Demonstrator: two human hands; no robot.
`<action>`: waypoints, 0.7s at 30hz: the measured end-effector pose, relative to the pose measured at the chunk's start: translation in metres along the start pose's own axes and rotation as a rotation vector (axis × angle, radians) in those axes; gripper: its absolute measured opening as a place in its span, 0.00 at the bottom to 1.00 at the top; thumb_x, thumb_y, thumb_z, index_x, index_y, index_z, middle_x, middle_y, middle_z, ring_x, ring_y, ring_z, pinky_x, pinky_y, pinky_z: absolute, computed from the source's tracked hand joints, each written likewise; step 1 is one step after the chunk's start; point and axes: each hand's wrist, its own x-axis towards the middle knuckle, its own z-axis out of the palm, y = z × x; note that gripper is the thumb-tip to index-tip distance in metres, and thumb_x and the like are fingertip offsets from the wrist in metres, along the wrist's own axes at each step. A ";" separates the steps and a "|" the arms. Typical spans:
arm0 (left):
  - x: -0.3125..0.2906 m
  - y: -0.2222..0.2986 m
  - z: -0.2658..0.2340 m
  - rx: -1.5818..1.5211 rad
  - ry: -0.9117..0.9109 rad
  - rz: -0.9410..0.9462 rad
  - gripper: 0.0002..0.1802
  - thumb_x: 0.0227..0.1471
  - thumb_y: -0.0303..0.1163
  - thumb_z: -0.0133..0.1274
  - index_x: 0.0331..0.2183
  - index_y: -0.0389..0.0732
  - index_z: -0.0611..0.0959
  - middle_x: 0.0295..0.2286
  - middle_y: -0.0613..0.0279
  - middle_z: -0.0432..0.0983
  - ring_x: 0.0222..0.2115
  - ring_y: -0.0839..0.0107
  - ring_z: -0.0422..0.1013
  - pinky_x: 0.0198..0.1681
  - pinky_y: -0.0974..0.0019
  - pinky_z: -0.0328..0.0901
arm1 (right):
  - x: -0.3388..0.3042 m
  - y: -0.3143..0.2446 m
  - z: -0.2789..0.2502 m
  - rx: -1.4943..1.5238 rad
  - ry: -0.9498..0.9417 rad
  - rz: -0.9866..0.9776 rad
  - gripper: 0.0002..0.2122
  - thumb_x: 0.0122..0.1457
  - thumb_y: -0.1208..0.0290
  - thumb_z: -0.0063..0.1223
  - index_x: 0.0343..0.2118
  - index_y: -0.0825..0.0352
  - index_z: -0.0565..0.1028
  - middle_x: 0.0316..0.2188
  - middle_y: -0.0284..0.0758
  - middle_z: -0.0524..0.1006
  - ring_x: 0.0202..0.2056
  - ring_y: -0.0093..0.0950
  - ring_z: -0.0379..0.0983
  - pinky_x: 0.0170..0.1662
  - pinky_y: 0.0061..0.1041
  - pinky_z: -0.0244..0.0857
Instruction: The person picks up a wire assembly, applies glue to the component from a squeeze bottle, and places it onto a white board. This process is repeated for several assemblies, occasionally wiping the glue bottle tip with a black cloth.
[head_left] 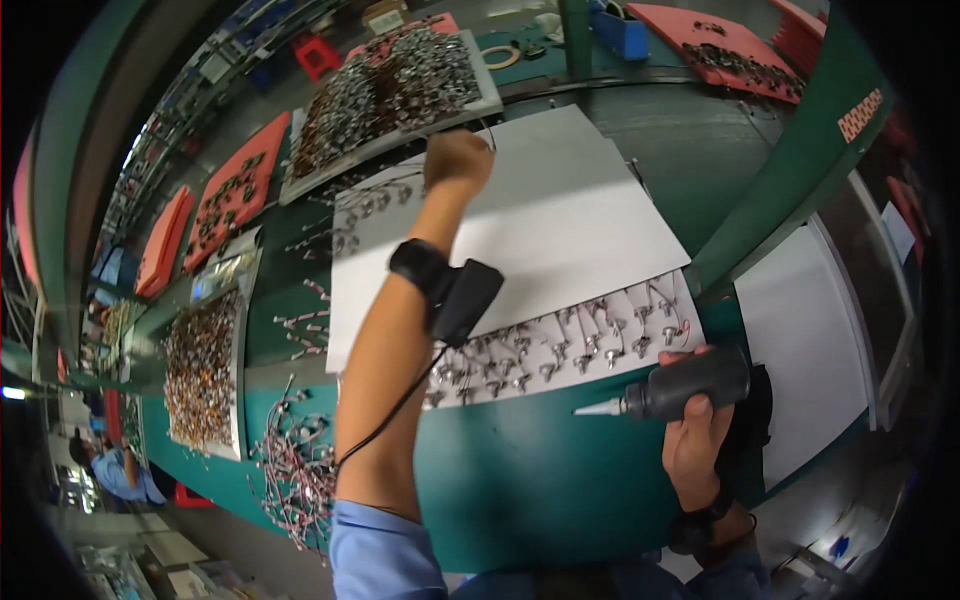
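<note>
From my end I have the right hand point(697, 425) wrapped around a dark bottle point(692, 384), thumb and fingers closed on it, its pale nozzle point(600, 407) pointing left over the green worktop point(530, 480). The left hand point(459, 162) reaches to the far edge of a white sheet point(560, 220), curled and blurred; I cannot tell whether it grips anything. Small metal parts point(612, 356) with wires stand in rows along the near side of the sheet, just beyond the nozzle.

I see 3 likely troubles. If the right thumb presses too hard, the bottle could squirt or drip onto the worktop. If I let the left forearm sink, the wrist box point(468, 300) or its black cord point(385, 425) could sweep parts out of line, since both hang close to them. And if the left elbow swings outward, it could snag the wire heap point(295, 475) beside it and drag leads across.
</note>
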 end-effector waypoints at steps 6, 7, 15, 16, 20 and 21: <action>0.008 0.013 0.077 -0.029 -0.116 -0.260 0.09 0.36 0.32 0.50 0.26 0.44 0.81 0.38 0.51 0.67 0.36 0.58 0.67 0.41 0.64 0.63 | 0.007 -0.007 -0.004 -0.017 0.026 0.086 0.30 0.48 0.53 0.51 0.47 0.68 0.56 0.39 0.39 0.65 0.42 0.29 0.64 0.46 0.27 0.58; 0.006 0.018 0.077 -0.031 -0.120 -0.276 0.10 0.36 0.32 0.50 0.26 0.44 0.81 0.38 0.51 0.66 0.37 0.57 0.67 0.41 0.64 0.62 | 0.008 -0.008 -0.005 -0.012 0.030 0.113 0.31 0.47 0.52 0.52 0.47 0.68 0.56 0.39 0.38 0.65 0.42 0.29 0.64 0.46 0.27 0.58; -0.014 0.010 0.037 0.025 -0.015 -0.195 0.14 0.37 0.34 0.50 0.30 0.41 0.80 0.39 0.48 0.66 0.36 0.55 0.67 0.40 0.63 0.63 | 0.002 -0.013 -0.009 0.013 0.001 0.033 0.30 0.48 0.53 0.50 0.47 0.68 0.55 0.40 0.38 0.65 0.44 0.29 0.63 0.47 0.28 0.57; -0.022 0.001 0.021 0.046 -0.003 -0.179 0.15 0.37 0.35 0.51 0.30 0.40 0.80 0.38 0.48 0.68 0.35 0.55 0.68 0.39 0.63 0.63 | 0.003 -0.011 -0.009 0.019 -0.027 0.046 0.30 0.48 0.53 0.50 0.47 0.68 0.55 0.40 0.38 0.65 0.44 0.29 0.63 0.47 0.28 0.57; -0.085 -0.021 -0.058 -0.133 -0.021 -0.093 0.19 0.37 0.39 0.53 0.31 0.35 0.78 0.27 0.47 0.74 0.31 0.56 0.71 0.36 0.65 0.63 | 0.009 -0.003 -0.014 0.176 0.106 -0.029 0.25 0.52 0.58 0.47 0.47 0.70 0.57 0.43 0.39 0.65 0.45 0.30 0.62 0.48 0.29 0.56; -0.113 -0.022 -0.084 -0.119 -0.015 -0.153 0.19 0.37 0.39 0.53 0.31 0.35 0.78 0.27 0.47 0.74 0.31 0.56 0.71 0.36 0.65 0.63 | 0.007 -0.005 -0.014 0.271 0.162 -0.035 0.23 0.54 0.59 0.45 0.47 0.71 0.58 0.44 0.39 0.65 0.45 0.31 0.61 0.48 0.30 0.56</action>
